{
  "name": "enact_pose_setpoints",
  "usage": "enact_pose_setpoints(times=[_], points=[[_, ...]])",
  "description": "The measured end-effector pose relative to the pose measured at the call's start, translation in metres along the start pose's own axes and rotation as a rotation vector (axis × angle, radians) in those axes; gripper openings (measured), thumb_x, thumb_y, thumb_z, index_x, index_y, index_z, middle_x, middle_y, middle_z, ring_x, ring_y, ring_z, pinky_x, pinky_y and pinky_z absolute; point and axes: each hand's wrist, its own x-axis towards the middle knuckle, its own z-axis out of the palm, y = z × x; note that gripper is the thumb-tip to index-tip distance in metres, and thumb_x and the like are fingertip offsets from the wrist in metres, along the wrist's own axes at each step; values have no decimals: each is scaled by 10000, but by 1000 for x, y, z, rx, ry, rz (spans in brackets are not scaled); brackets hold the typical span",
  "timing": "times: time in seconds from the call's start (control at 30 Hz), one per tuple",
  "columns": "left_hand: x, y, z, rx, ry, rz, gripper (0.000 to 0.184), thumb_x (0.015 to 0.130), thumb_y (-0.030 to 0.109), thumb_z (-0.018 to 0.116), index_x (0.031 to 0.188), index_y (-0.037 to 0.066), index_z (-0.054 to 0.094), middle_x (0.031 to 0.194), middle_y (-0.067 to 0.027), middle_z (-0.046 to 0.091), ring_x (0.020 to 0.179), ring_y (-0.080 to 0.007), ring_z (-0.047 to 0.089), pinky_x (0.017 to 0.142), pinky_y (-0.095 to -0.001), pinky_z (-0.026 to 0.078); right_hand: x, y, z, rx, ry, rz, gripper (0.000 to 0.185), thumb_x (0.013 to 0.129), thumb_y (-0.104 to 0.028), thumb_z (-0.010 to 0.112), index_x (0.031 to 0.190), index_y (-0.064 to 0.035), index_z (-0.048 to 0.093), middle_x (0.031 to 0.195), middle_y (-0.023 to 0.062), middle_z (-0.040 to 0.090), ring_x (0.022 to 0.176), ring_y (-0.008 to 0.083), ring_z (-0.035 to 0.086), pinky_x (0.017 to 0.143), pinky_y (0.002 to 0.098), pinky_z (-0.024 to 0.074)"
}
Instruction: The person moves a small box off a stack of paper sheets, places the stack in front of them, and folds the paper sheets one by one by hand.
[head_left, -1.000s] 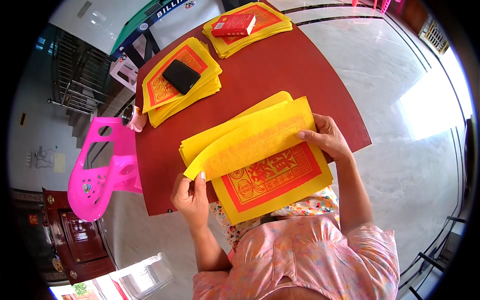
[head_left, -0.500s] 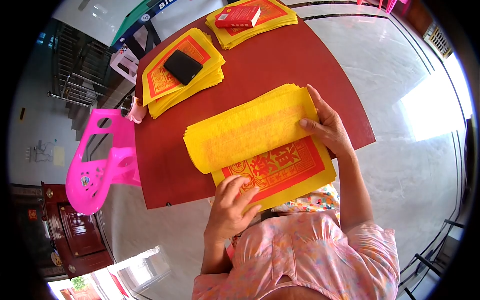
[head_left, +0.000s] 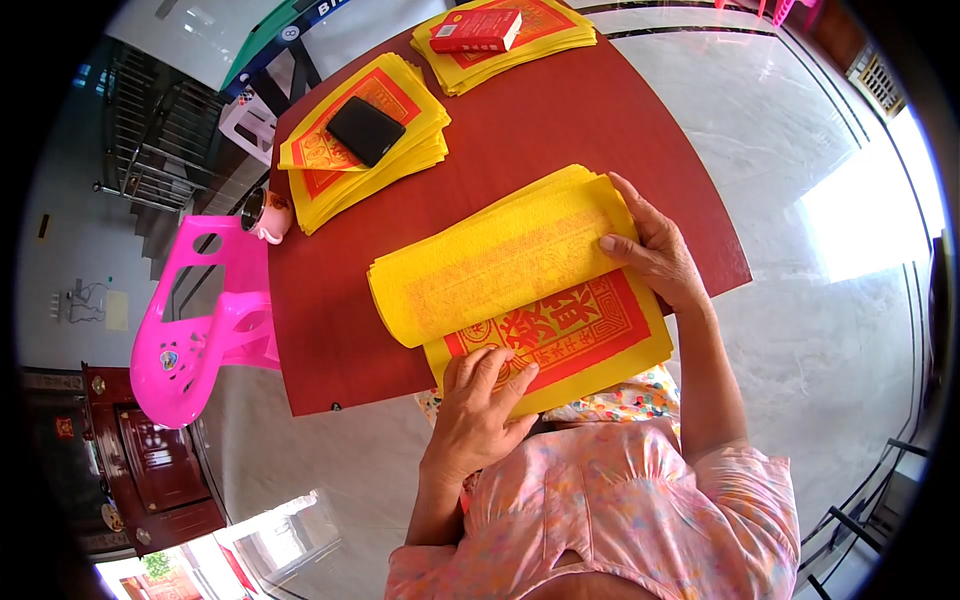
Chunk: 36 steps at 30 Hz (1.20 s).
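Observation:
A stack of yellow paper sheets [head_left: 500, 258] lies at the table's near edge, its upper sheets folded back so that their plain undersides show. Below the fold a red printed panel with gold characters [head_left: 560, 325] faces up. My right hand [head_left: 650, 245] grips the right end of the folded sheets, thumb on top and fingers behind. At the lower left of the printed sheet, my left hand [head_left: 480, 400] rests with its fingers bent and slightly apart on the paper, holding nothing.
On the red table [head_left: 560, 120] are two more yellow paper stacks, one under a black phone [head_left: 366, 131], the other under a red box [head_left: 475, 31]. A pink mug [head_left: 268, 215] stands at the left edge, near a pink plastic chair [head_left: 225, 325].
My left hand has let go of the folded sheets' left corner and moved down and right onto the printed sheet. More sheets now lie folded back; my right hand has kept its hold.

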Motion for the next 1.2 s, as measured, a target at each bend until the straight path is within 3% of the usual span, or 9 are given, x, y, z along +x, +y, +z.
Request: enact_pose_setpoints(times=[0.7,1.2], points=[[2,0,3,51,1,16,653,601,211,797,1219,143,599,1216,-135,482,1142,-325,439,967,-477,368,0,-1,-3,-85,-18,19,641,844,-192,699,1412,-112,415,1159,107,637,1092,166,585,954,325,453],[4,-2,-7,-51,-16,21,577,625,194,761,1177,96,627,1223,-162,508,1147,-338,450,988,-464,373,0,-1,-2,-29,-25,19,645,847,-168,691,1423,-139,402,1206,106,617,1121,170,573,977,328,440]])
